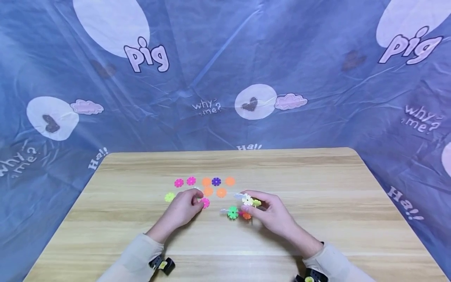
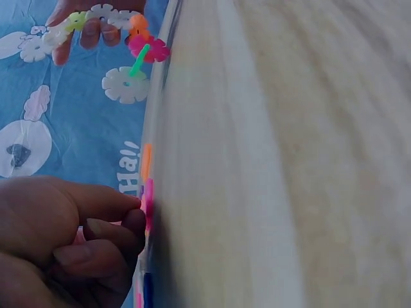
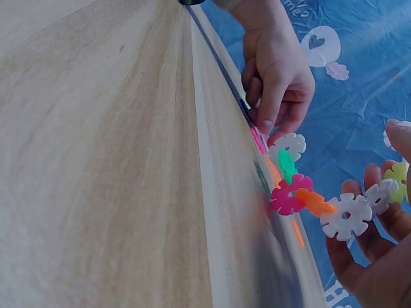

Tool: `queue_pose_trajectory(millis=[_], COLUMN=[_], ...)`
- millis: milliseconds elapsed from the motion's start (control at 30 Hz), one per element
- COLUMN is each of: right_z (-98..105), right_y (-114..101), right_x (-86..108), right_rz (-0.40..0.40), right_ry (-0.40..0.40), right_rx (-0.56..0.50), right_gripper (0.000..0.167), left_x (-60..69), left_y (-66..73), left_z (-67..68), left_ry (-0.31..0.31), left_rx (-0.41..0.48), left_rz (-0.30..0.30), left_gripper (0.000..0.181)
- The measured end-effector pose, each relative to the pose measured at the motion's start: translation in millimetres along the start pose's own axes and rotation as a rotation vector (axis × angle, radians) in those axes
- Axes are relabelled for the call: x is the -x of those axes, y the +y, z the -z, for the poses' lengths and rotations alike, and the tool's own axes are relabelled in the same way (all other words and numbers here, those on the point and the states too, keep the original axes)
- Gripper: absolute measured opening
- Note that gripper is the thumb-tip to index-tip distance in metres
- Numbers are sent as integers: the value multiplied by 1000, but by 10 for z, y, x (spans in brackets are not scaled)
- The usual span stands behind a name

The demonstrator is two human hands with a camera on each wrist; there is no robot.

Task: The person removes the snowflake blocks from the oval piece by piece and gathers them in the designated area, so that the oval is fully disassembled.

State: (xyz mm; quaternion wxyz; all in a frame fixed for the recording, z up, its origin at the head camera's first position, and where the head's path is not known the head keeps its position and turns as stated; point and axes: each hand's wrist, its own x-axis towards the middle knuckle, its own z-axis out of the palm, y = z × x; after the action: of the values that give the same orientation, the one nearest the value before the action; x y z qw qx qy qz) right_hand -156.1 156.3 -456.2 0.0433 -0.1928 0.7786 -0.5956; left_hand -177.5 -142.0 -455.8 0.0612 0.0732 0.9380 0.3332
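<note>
My left hand is low over the tabletop, thumb and index finger pinching the edge of a pink snowflake disc. In the left wrist view that pink disc appears edge-on at the fingertips. My right hand holds up a curved chain of interlocked notched discs. White discs, an orange disc, a pink disc, a green disc and a yellow-green disc make up the chain. Its white end disc hangs free near my left hand.
Loose discs lie flat beyond my hands: two pink discs, several orange discs and a dark purple disc. A yellow-green disc lies left of my left hand. The wooden table meets a blue printed cloth.
</note>
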Motion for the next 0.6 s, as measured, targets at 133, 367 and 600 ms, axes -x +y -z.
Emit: queue_pose_trajectory(millis=[133,367,600], right_z=[-23,-41,-63], right_y=[-3,-43,-77], right_x=[-7,-40,-74], right_rz=[-6,-9,-18], right_ry=[-4,-4,-79], right_rx=[4,52,-1], right_gripper=[37,38,39], left_x=[27,75,90], left_y=[37,308,549], left_z=[32,89,9], left_ry=[2,-50,-15], left_rx=[76,366,417], left_rz=[-47,-210,-422], left_gripper=[19,28,28])
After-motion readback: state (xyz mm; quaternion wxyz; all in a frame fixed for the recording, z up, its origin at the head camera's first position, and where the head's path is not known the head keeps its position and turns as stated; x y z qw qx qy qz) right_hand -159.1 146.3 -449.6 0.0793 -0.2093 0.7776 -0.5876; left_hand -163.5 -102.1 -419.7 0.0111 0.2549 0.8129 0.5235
